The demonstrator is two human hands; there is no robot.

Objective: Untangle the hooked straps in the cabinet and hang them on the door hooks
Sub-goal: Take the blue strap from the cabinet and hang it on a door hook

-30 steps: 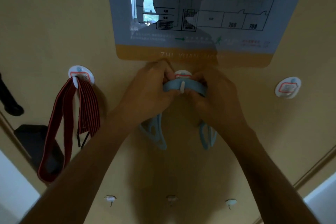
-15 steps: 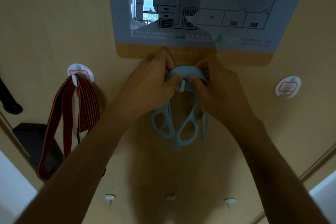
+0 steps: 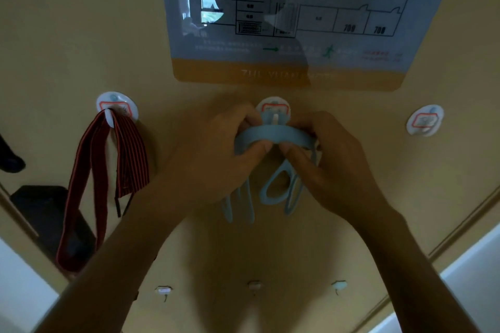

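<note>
Door [image 3: 67, 35]: carrying wall hooks. Red striped strap [image 3: 130, 159]: hanging from left hook [image 3: 117, 108]. Left hand [image 3: 216, 159], right hand [image 3: 332, 165]: both pinching blue strap [image 3: 273, 134] with curled fingers, holding its band between them at middle hook [image 3: 273, 111], loops dangling below.

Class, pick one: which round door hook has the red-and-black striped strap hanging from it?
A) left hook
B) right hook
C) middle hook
A: the striped strap hangs from the left hook; the left hand and right hand hold the blue strap at the middle hook.
</note>
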